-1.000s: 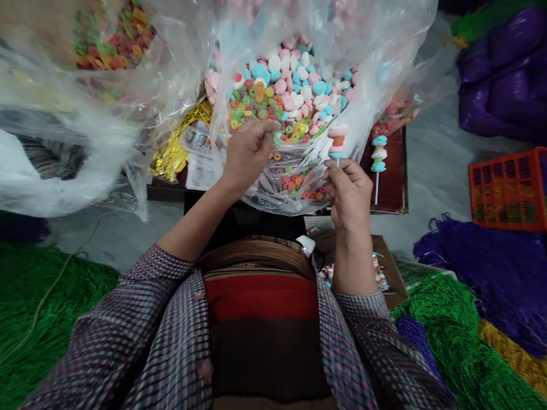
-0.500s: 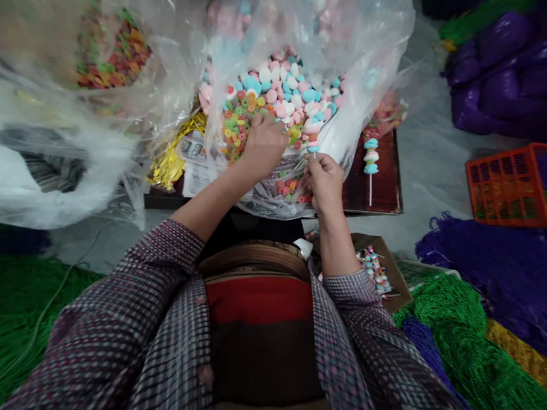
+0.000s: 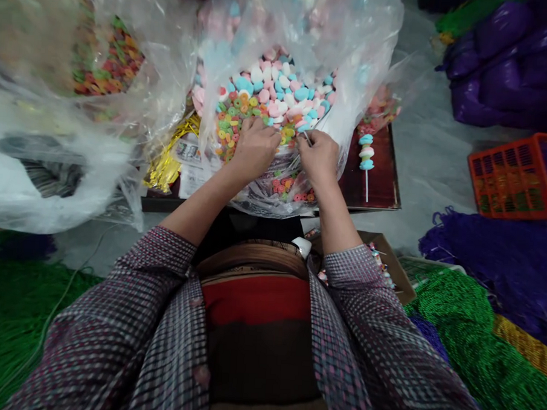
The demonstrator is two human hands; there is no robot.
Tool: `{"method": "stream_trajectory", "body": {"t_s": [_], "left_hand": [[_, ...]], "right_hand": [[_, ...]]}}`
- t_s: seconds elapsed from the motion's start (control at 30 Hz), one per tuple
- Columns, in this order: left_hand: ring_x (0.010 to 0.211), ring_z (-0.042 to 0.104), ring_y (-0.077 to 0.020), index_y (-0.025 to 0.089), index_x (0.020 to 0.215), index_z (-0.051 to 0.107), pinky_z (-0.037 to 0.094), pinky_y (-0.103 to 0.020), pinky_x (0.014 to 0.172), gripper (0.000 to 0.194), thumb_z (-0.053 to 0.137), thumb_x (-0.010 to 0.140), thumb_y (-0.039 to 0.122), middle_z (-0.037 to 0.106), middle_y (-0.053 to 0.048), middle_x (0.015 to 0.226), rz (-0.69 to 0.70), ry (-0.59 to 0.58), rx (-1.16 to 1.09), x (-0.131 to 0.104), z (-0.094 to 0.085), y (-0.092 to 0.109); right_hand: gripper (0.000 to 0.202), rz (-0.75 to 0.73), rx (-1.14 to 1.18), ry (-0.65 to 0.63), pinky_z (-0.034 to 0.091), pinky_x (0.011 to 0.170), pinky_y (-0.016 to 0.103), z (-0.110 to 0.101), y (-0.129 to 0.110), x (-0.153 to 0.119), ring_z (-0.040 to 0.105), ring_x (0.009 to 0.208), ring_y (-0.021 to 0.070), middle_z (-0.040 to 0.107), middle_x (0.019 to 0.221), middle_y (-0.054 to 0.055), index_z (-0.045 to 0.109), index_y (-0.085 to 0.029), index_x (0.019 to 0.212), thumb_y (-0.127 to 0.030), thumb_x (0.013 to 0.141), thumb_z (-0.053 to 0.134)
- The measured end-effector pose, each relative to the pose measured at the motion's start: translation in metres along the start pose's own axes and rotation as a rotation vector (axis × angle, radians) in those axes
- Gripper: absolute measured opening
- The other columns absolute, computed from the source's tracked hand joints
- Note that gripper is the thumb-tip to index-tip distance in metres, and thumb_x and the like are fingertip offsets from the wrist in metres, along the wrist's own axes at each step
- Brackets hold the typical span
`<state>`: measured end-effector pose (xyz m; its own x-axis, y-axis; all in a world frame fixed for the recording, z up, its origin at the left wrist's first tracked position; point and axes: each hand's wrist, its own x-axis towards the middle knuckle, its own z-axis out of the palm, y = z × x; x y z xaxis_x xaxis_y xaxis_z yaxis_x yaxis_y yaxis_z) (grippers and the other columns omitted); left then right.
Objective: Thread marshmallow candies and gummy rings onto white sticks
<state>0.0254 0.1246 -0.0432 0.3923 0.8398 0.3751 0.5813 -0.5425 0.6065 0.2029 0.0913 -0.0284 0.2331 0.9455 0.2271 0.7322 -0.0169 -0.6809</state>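
Observation:
My right hand [image 3: 320, 155] is closed on a thin white stick [image 3: 306, 136], with pink and blue candies threaded at its far end. My left hand [image 3: 256, 147] rests fingers-down among ring-shaped gummies [image 3: 232, 121]; its fingertips are hidden, so what they touch cannot be made out. Beyond both hands, pink, white and blue marshmallow candies [image 3: 283, 90] lie in an open clear plastic bag [image 3: 371, 46]. Red ring gummies [image 3: 286, 184] lie nearer me, between my wrists. One finished-looking candy stick [image 3: 367, 154] lies on the dark red table at the right.
Another plastic bag [image 3: 166, 61] with gummies stands at the left, beside gold tinsel [image 3: 166, 164]. Below the table [image 3: 383, 194] is a cardboard box [image 3: 399, 277] of candy sticks. An orange crate [image 3: 513, 179], purple bundles [image 3: 497, 70] and green fringe [image 3: 454, 321] lie on the right.
My right hand has moved up and slightly left with the stick, its candy end now closer to the gummies. The view has shifted slightly. My left hand stays at the ring gummies.

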Motion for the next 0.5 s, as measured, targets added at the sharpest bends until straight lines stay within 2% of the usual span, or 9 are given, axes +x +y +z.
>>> {"method": "stream_trajectory", "body": {"t_s": [0.1, 0.2, 0.27, 0.37, 0.43, 0.5], "left_hand": [[0.118, 0.062, -0.0367, 0.021, 0.079, 0.062, 0.038, -0.058, 0.114, 0.011, 0.069, 0.087, 0.022, 0.071, -0.011, 0.09, -0.073, 0.046, 0.025, -0.007, -0.012, 0.007], [0.102, 0.068, -0.0262, 0.022, 0.082, 0.062, 0.049, -0.042, 0.102, 0.012, 0.073, 0.085, 0.021, 0.071, -0.005, 0.086, -0.152, 0.128, -0.092, -0.017, -0.026, 0.012], [0.085, 0.068, -0.0176, 0.023, 0.082, 0.061, 0.053, -0.032, 0.085, 0.013, 0.073, 0.085, 0.02, 0.069, 0.0, 0.079, -0.217, 0.159, -0.257, -0.024, -0.033, 0.015], [0.066, 0.062, -0.0103, 0.022, 0.081, 0.059, 0.049, -0.023, 0.067, 0.015, 0.072, 0.085, 0.016, 0.063, 0.005, 0.068, -0.325, 0.198, -0.521, -0.033, -0.038, 0.019], [0.061, 0.06, -0.0082, 0.021, 0.077, 0.058, 0.048, -0.021, 0.064, 0.019, 0.073, 0.082, 0.012, 0.058, 0.007, 0.063, -0.371, 0.225, -0.659, -0.036, -0.038, 0.021], [0.061, 0.061, -0.0071, 0.021, 0.075, 0.056, 0.05, -0.02, 0.065, 0.022, 0.073, 0.079, 0.009, 0.058, 0.008, 0.063, -0.391, 0.249, -0.762, -0.038, -0.037, 0.022]], "right_hand": [[0.015, 0.008, -0.184, -0.109, 0.051, 0.087, 0.039, 0.009, -0.007, 0.007, 0.067, 0.094, 0.0276, 0.074, 0.09, 0.01, 0.066, -0.021, 0.077, -0.026, 0.09, 0.061], [0.016, 0.018, -0.186, -0.112, 0.05, 0.086, 0.038, 0.011, -0.007, 0.0, 0.066, 0.091, 0.0262, 0.073, 0.088, 0.009, 0.065, -0.02, 0.076, -0.026, 0.091, 0.061], [0.021, 0.027, -0.059, -0.081, 0.048, 0.082, 0.034, 0.008, -0.004, -0.007, 0.063, 0.084, 0.0223, 0.067, 0.077, 0.004, 0.062, -0.021, 0.072, -0.029, 0.092, 0.062], [0.033, 0.082, 0.254, -0.062, 0.044, 0.069, 0.029, -0.003, 0.0, -0.02, 0.053, 0.069, 0.0154, 0.052, 0.062, -0.003, 0.058, -0.021, 0.066, -0.041, 0.092, 0.064], [0.039, 0.162, 0.469, -0.099, 0.038, 0.059, 0.026, -0.012, -0.002, -0.029, 0.045, 0.06, 0.0115, 0.05, 0.06, -0.004, 0.058, -0.021, 0.065, -0.051, 0.088, 0.069], [0.042, 0.27, 0.651, -0.17, 0.031, 0.051, 0.025, -0.022, -0.006, -0.037, 0.037, 0.053, 0.0081, 0.055, 0.063, -0.004, 0.061, -0.021, 0.068, -0.058, 0.08, 0.076]]}}
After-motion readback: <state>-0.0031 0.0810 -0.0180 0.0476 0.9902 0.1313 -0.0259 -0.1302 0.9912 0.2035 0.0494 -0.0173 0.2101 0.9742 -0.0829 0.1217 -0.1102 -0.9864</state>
